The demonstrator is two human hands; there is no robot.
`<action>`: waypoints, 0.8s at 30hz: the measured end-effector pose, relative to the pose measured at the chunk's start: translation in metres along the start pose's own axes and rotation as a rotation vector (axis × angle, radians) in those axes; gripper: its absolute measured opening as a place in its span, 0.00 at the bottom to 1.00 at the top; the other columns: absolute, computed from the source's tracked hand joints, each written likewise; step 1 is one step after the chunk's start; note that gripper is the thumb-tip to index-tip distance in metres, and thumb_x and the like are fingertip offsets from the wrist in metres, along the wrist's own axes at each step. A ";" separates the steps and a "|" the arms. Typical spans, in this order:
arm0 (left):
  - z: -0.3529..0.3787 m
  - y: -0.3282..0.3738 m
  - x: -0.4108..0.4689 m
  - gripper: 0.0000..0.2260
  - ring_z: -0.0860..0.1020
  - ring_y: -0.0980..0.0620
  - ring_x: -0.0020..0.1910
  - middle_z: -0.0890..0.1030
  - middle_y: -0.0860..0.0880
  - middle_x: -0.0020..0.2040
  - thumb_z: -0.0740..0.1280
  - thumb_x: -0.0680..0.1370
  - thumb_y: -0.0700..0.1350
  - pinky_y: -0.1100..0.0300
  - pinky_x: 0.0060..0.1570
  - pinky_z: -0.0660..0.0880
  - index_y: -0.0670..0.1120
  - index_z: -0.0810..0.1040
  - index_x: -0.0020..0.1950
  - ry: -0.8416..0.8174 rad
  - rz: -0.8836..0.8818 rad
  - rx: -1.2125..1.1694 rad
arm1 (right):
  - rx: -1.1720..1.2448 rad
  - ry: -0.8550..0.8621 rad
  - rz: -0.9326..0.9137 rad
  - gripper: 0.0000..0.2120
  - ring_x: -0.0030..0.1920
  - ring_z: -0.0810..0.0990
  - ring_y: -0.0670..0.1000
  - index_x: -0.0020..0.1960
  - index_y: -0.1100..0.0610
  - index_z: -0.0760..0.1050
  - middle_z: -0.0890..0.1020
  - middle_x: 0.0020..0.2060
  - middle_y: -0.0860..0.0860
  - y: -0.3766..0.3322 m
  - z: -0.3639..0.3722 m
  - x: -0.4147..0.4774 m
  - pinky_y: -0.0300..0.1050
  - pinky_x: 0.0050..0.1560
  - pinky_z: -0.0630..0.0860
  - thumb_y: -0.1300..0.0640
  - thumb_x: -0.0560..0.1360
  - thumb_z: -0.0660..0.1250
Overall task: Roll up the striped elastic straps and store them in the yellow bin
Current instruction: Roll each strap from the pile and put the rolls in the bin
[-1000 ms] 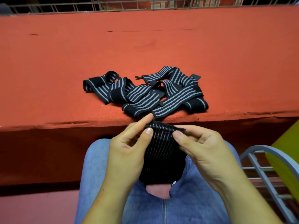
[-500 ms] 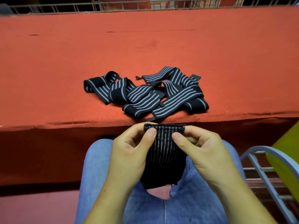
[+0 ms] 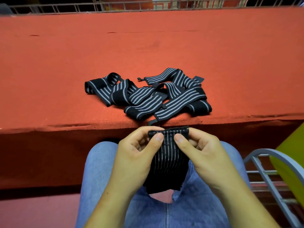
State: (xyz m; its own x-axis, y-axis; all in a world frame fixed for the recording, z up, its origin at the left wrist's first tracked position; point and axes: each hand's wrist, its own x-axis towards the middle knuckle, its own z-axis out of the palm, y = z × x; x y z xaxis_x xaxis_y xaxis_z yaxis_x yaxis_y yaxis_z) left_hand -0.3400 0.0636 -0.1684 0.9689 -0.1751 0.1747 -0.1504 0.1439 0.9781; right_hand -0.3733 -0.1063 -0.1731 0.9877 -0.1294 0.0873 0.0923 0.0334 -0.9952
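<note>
Open red table (image 3: 65,63) runs wide to the left, right and beyond the pile of striped straps (image 3: 148,97), which crowds the front edge. Just below that edge, the left hand (image 3: 136,155) and right hand (image 3: 204,155) pinch the held strap (image 3: 169,160) over the lap. Off to the right, a grey metal frame (image 3: 263,170) curves across the near side of the yellow bin (image 3: 289,163). A wire railing (image 3: 131,5) closes the table's far side.

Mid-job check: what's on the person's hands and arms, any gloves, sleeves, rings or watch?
Nothing worn: the left hand and right hand are bare, without gloves or rings, nails short and unpainted. Both forearms show no sleeve, watch or band up to the frame edge. The legs wear blue jeans.
</note>
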 end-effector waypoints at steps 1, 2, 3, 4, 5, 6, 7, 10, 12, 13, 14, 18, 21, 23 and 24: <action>0.000 0.000 0.000 0.07 0.85 0.54 0.47 0.88 0.47 0.47 0.72 0.75 0.46 0.63 0.48 0.79 0.47 0.86 0.51 -0.019 -0.011 -0.001 | -0.012 0.006 -0.015 0.13 0.54 0.87 0.63 0.55 0.57 0.86 0.89 0.49 0.58 0.000 0.000 0.000 0.63 0.58 0.82 0.51 0.77 0.70; -0.001 0.000 0.001 0.07 0.85 0.54 0.48 0.88 0.47 0.48 0.73 0.75 0.46 0.62 0.49 0.79 0.47 0.86 0.52 -0.044 -0.020 0.005 | -0.020 0.012 -0.030 0.12 0.54 0.88 0.63 0.55 0.57 0.86 0.89 0.49 0.57 0.000 -0.001 0.001 0.62 0.57 0.83 0.51 0.77 0.70; 0.000 0.000 0.001 0.07 0.85 0.53 0.49 0.88 0.47 0.49 0.74 0.76 0.46 0.62 0.50 0.79 0.47 0.86 0.53 -0.068 -0.023 0.020 | -0.023 0.013 -0.038 0.12 0.53 0.88 0.61 0.55 0.56 0.86 0.89 0.49 0.57 0.000 -0.001 0.001 0.60 0.56 0.83 0.52 0.77 0.70; 0.000 -0.001 0.001 0.07 0.86 0.53 0.50 0.88 0.48 0.49 0.74 0.76 0.46 0.62 0.50 0.80 0.47 0.86 0.53 -0.075 -0.019 0.038 | -0.025 0.010 -0.040 0.12 0.53 0.88 0.59 0.54 0.56 0.86 0.90 0.49 0.56 0.000 -0.001 0.001 0.57 0.56 0.84 0.52 0.77 0.70; 0.001 -0.001 0.001 0.07 0.86 0.53 0.49 0.88 0.48 0.49 0.74 0.76 0.46 0.61 0.50 0.80 0.48 0.86 0.53 -0.065 -0.012 0.052 | -0.022 0.004 -0.030 0.12 0.53 0.89 0.57 0.55 0.57 0.86 0.90 0.49 0.56 0.000 -0.001 0.001 0.55 0.56 0.84 0.51 0.77 0.70; 0.001 -0.001 0.001 0.07 0.86 0.53 0.49 0.88 0.49 0.48 0.73 0.75 0.46 0.61 0.50 0.80 0.48 0.86 0.52 -0.044 -0.002 0.057 | -0.013 -0.005 -0.010 0.13 0.53 0.89 0.56 0.55 0.57 0.86 0.90 0.49 0.55 0.000 -0.001 0.001 0.54 0.57 0.84 0.51 0.77 0.70; 0.002 -0.001 0.001 0.07 0.86 0.54 0.48 0.88 0.49 0.48 0.73 0.75 0.45 0.61 0.50 0.80 0.48 0.86 0.52 -0.025 0.007 0.055 | 0.000 -0.018 0.019 0.14 0.54 0.89 0.57 0.56 0.57 0.86 0.90 0.49 0.56 -0.001 -0.001 0.001 0.55 0.58 0.84 0.51 0.77 0.70; 0.002 0.000 0.002 0.07 0.85 0.56 0.49 0.88 0.50 0.49 0.72 0.77 0.40 0.64 0.50 0.79 0.47 0.85 0.53 0.015 0.045 0.046 | -0.003 -0.072 0.103 0.15 0.56 0.87 0.65 0.55 0.59 0.87 0.89 0.50 0.61 0.000 -0.001 0.000 0.66 0.60 0.80 0.49 0.76 0.71; 0.001 0.000 0.003 0.08 0.85 0.57 0.51 0.88 0.51 0.51 0.71 0.79 0.38 0.64 0.53 0.78 0.48 0.85 0.54 0.021 0.059 0.037 | -0.019 -0.061 0.123 0.15 0.54 0.87 0.64 0.53 0.59 0.87 0.88 0.49 0.63 0.001 -0.001 0.000 0.68 0.59 0.80 0.49 0.76 0.71; 0.001 0.000 0.003 0.08 0.84 0.56 0.53 0.87 0.51 0.52 0.71 0.79 0.38 0.62 0.55 0.79 0.49 0.86 0.54 0.016 0.063 0.029 | -0.018 -0.046 0.126 0.15 0.52 0.88 0.62 0.52 0.60 0.87 0.88 0.48 0.63 0.001 -0.002 0.000 0.66 0.57 0.81 0.49 0.77 0.71; 0.001 -0.001 0.003 0.08 0.84 0.55 0.55 0.87 0.51 0.54 0.71 0.80 0.40 0.59 0.57 0.79 0.51 0.86 0.55 0.007 0.070 0.030 | -0.014 -0.032 0.129 0.14 0.50 0.87 0.60 0.52 0.60 0.87 0.88 0.48 0.63 0.001 -0.002 0.000 0.65 0.56 0.80 0.50 0.78 0.70; 0.001 0.002 0.001 0.07 0.84 0.56 0.53 0.87 0.52 0.53 0.70 0.78 0.48 0.63 0.55 0.78 0.56 0.86 0.54 -0.033 0.085 0.046 | 0.011 0.003 0.146 0.11 0.53 0.87 0.61 0.53 0.61 0.87 0.88 0.49 0.63 0.003 -0.004 0.001 0.69 0.61 0.79 0.55 0.81 0.69; 0.001 0.002 0.000 0.07 0.82 0.54 0.50 0.87 0.51 0.53 0.71 0.77 0.52 0.62 0.53 0.78 0.57 0.87 0.53 -0.060 0.094 0.073 | 0.059 0.024 0.161 0.10 0.60 0.85 0.66 0.56 0.59 0.87 0.88 0.52 0.64 0.006 -0.006 0.002 0.71 0.64 0.77 0.57 0.81 0.69; 0.002 0.001 0.001 0.06 0.83 0.56 0.54 0.87 0.53 0.55 0.71 0.78 0.48 0.63 0.56 0.77 0.56 0.87 0.51 -0.059 0.100 0.085 | 0.086 0.024 0.161 0.09 0.59 0.86 0.63 0.55 0.57 0.87 0.88 0.52 0.63 0.007 -0.006 0.001 0.66 0.62 0.79 0.59 0.81 0.68; 0.003 0.000 0.001 0.07 0.83 0.57 0.56 0.86 0.53 0.56 0.70 0.77 0.45 0.65 0.56 0.77 0.54 0.87 0.50 -0.058 0.102 0.090 | 0.105 0.018 0.156 0.09 0.56 0.87 0.59 0.55 0.56 0.88 0.88 0.52 0.62 0.006 -0.007 0.001 0.61 0.59 0.79 0.59 0.81 0.69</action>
State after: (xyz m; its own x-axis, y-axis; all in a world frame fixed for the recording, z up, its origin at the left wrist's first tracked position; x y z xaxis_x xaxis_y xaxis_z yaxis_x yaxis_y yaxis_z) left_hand -0.3400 0.0608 -0.1679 0.9350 -0.2204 0.2777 -0.2672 0.0768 0.9606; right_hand -0.3725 -0.1128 -0.1790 0.9888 -0.1320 -0.0694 -0.0482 0.1573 -0.9864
